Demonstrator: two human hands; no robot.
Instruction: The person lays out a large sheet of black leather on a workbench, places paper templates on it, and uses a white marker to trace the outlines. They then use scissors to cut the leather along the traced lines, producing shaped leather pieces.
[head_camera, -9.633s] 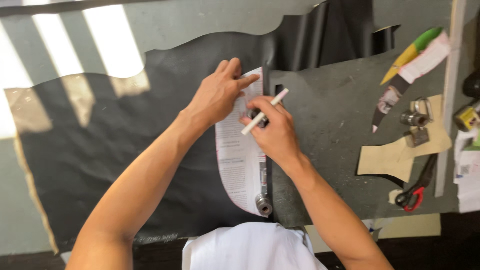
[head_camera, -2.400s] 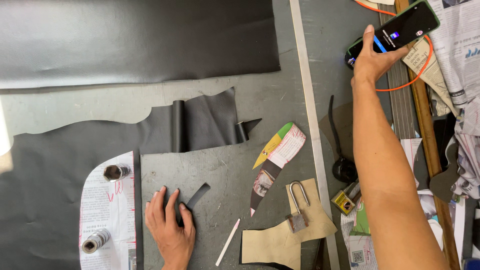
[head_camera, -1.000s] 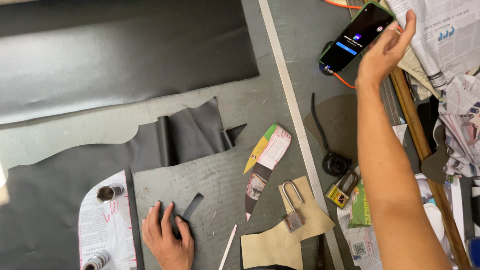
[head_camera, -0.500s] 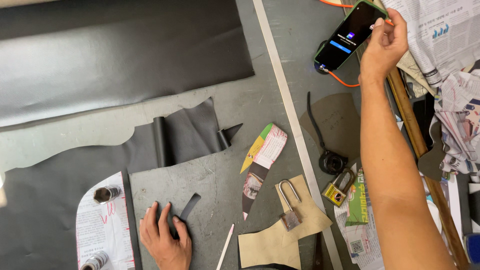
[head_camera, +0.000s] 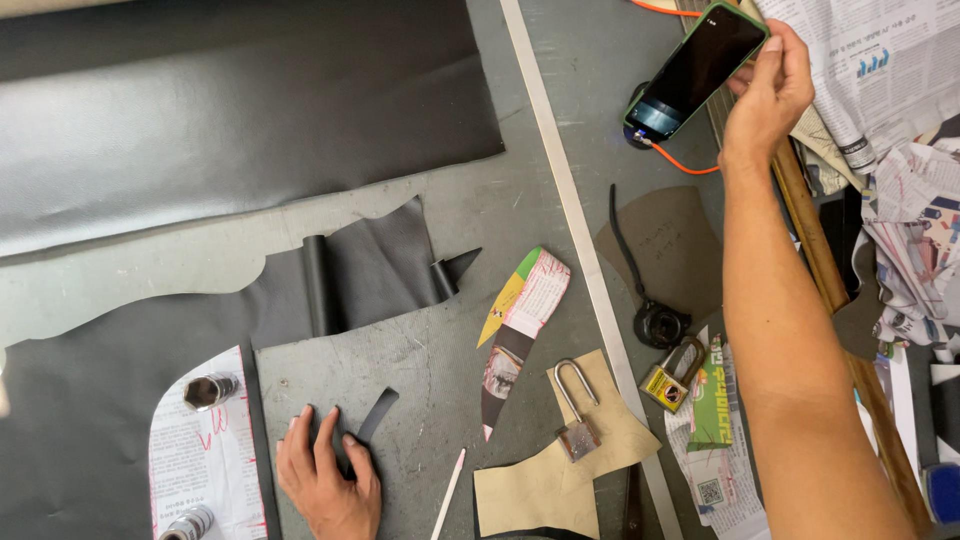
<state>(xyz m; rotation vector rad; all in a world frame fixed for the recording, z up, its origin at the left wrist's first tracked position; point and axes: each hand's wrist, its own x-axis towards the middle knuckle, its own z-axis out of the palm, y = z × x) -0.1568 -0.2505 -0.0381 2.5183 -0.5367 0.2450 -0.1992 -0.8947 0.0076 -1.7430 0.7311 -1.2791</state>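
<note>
A grey worktable (head_camera: 590, 90) carries everything, and nothing on it serves as a container; the largest thing is a broad sheet of black leather (head_camera: 230, 110) along the far edge, reaching toward the far left corner; nearer, a second, cut piece of black leather (head_camera: 90, 400) with a rolled fold spreads from the left edge toward the middle; a long metal ruler (head_camera: 575, 240) runs from the far edge down to the near edge, right of centre; crumpled newspapers (head_camera: 890, 80) fill the far right corner and the right edge; a printed paper pattern (head_camera: 215, 450) lies on the cut leather at the near left, with two metal sockets standing on it; a tan card pattern (head_camera: 545, 485) sits at the near edge under a silver padlock (head_camera: 577, 425), and a brass padlock (head_camera: 670, 378) lies just right of the ruler; the right hand (head_camera: 770, 90) reaches to the far right of the table and grips a phone (head_camera: 695, 70) by its upper end, fingers curled round the edge, an orange cable trailing from the lower end; the left hand (head_camera: 325, 480) rests flat at the near edge, fingers spread open and pressing a narrow black leather strip (head_camera: 372, 420); a white pencil (head_camera: 448, 495) lies just beside it; against half a second ago, the phone's screen has gone mostly dark, and the left hand lies in the same spot.
</note>
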